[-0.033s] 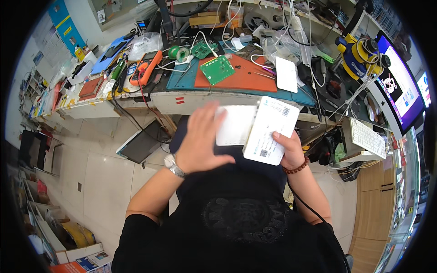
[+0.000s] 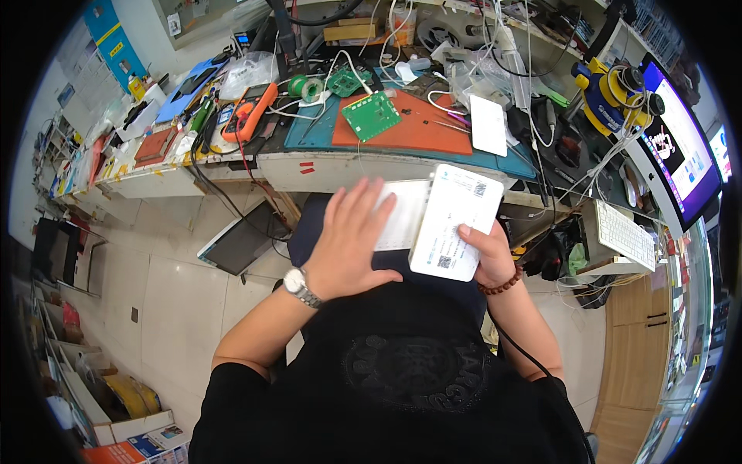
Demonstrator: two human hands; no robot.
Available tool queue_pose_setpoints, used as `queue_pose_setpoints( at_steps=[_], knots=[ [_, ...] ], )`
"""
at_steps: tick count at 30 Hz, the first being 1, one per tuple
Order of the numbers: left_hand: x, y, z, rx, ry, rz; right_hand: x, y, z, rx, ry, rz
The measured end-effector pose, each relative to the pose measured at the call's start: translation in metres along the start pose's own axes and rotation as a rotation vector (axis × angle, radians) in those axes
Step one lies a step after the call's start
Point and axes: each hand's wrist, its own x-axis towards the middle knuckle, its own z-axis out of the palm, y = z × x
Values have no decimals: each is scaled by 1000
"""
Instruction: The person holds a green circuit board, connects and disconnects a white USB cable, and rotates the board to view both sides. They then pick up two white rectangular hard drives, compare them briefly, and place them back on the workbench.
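Note:
A flat white plastic case (image 2: 454, 220) with a printed label and square codes on its face is in my right hand (image 2: 492, 254). My thumb lies on the label, and the other fingers are hidden behind the case. To its left, a second white panel (image 2: 405, 207) with rows of small slots is joined to or lies under it; I cannot tell which. My left hand (image 2: 349, 241) is open, its fingers together and stretched out over the panel's left part, thumb apart. Whether it presses on the panel does not show. Both white parts are above my lap.
On the bench ahead, a green circuit board (image 2: 371, 116) lies on an orange mat (image 2: 433, 127), with tweezers and another white case (image 2: 488, 124) to the right. An orange multimeter (image 2: 251, 112) and cables are on the left. A monitor (image 2: 680, 147) stands at right.
My left hand has shifted slightly right, further over the slotted panel. The case in my right hand has moved a little left.

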Motion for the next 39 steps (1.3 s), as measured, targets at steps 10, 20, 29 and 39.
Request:
queue_pose_setpoints(
  at_steps=[10,20,29,39],
  knots=[
    [-7,-35,21,-1095,79,-625,-20,-27,5,-44,89,-227],
    [-20,-36,1,-2262,348,-207,-28,-19,-1,-269,92,-158],
    [-31,-34,5,-2197,454,-235,-30,-18,-5,-511,108,-81],
    [-27,-40,-8,-2144,310,-154,-26,-7,-8,-714,109,-20]
  ],
)
